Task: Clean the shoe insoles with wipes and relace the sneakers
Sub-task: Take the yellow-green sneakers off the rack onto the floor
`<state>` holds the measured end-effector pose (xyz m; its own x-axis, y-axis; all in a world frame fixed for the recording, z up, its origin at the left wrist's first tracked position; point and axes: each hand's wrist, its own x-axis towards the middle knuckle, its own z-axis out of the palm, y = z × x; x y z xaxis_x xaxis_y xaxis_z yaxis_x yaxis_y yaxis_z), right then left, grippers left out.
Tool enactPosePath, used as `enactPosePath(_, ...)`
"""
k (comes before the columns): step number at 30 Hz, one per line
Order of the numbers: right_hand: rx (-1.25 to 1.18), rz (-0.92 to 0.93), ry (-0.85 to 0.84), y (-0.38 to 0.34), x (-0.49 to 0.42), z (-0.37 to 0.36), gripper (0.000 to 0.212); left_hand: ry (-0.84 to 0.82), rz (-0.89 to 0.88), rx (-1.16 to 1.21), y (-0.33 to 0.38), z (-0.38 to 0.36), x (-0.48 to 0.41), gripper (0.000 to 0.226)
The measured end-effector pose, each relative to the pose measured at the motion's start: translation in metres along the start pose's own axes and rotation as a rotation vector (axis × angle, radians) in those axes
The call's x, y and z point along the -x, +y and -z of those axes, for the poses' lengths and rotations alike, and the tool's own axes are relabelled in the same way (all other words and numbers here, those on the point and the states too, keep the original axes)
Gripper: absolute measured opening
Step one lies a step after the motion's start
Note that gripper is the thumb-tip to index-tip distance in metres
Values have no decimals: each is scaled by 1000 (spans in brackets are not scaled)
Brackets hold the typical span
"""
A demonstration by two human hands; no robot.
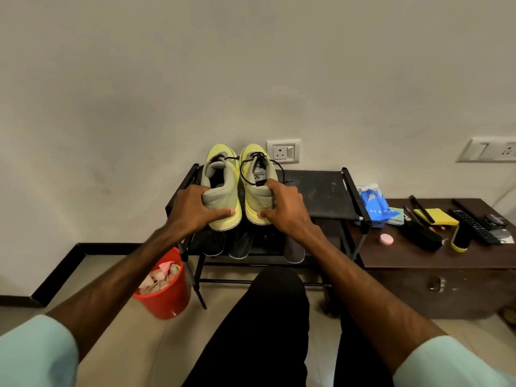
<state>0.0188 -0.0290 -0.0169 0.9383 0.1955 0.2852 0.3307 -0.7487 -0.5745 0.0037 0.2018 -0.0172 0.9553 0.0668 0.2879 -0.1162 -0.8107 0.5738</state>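
Two yellow-green sneakers with grey heels and black laces stand side by side, heels toward me, on the top of a black shoe rack (321, 196). My left hand (192, 208) grips the heel of the left sneaker (223, 177). My right hand (284, 209) grips the heel of the right sneaker (255, 174), with a finger inside its collar. A blue pack of wipes (372, 205) lies to the right of the rack.
Other shoes (241, 244) sit on the rack's lower shelf. A red bucket (164, 289) with used wipes stands on the floor at left. A dark wooden chest (435, 255) at right carries brushes, a remote, a yellow pad and a pink disc. My black-trousered knee (268, 317) is in front.
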Motion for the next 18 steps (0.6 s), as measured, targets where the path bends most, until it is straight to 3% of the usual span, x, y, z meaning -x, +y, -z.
enactPosePath(4,-36,107,-12,-34,8,-7,52,90,-19,38,-14,40,31,62)
enactPosePath(13,-77,399,-33,-128,31,-63,46,342,46,-2,-56,119,134,35)
enactPosePath(18,-68,582,-143,-179,46,-99,54,442,101,-80,-98,154,194,56)
